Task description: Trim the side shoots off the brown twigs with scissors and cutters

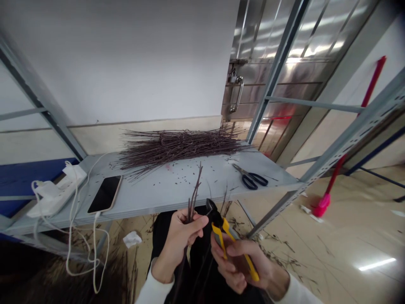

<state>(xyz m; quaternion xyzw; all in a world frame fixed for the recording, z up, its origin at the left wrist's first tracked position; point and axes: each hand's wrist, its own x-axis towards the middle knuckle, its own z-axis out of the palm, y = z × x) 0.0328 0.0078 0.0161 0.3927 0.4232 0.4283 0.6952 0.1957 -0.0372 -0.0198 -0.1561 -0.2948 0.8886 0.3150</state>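
A grey steel shelf (164, 198) stands before a white wall, with a stainless steel door (278, 71) at back right. Across the shelf lies a wide pile of dark, thin twigs (180, 147), their long axes running mostly left to right. Loose bits are scattered in front of it. To the left sit a white power strip (57, 194) and a black smartphone (105, 194) with a white cable; to the right, black-handled scissors (249, 177).

Below the shelf edge, the left hand (180, 247) is closed around a small bunch of twigs (191, 207), which stand nearly upright, tips leaning slightly right. The right hand (240, 264) is closed around yellow-handled cutting pliers (221, 232), their black head pointing up and left, just beside the bunch.
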